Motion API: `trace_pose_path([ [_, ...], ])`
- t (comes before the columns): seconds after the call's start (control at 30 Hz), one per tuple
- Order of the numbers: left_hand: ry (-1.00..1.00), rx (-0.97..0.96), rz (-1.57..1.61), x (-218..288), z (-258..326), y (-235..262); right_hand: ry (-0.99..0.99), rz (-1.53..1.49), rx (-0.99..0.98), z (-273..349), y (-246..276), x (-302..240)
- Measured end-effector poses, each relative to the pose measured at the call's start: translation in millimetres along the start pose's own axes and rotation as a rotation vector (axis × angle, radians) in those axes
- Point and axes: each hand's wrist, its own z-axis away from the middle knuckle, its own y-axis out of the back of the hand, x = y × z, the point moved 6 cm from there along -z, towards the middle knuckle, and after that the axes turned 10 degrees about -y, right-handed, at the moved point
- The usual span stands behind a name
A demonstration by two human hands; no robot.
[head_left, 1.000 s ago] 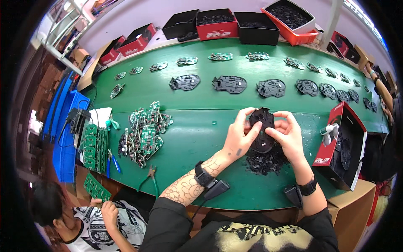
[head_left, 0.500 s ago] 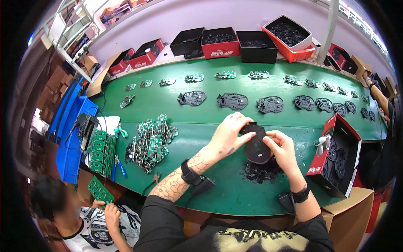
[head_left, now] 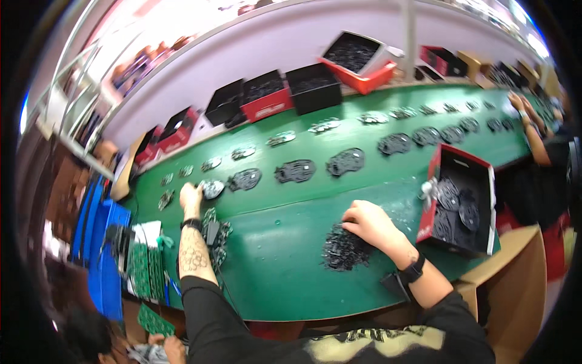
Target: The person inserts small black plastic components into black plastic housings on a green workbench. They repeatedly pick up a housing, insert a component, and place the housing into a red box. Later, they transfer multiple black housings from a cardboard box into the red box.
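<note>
Hands parted: left hand (head_left: 190, 195) on shell (head_left: 212, 188).

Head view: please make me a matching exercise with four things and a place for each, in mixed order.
1. left hand
2. right hand
3. red box of black discs
4. green circuit boards

a. at the table's near left edge
b. on the pile of small black parts
c. at the table's right end
d. far out on the moulded part

Pairs: 1-d, 2-b, 3-c, 4-a

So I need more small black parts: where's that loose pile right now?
In the head view, the loose pile of black parts lies on the green table, under the right hand, just left of the red-and-black open box.
</note>
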Motion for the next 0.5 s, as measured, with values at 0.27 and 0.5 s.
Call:
trace_pose_path([
  [0.27,-0.076,-0.205,-0.207,-18,-9,-14,0.134,-0.045,0.016,3,-12,-9],
  [0.5,-0.945,-0.345,0.603,345,118,104,0.145,-0.014,-0.024,10,-25,-7],
])
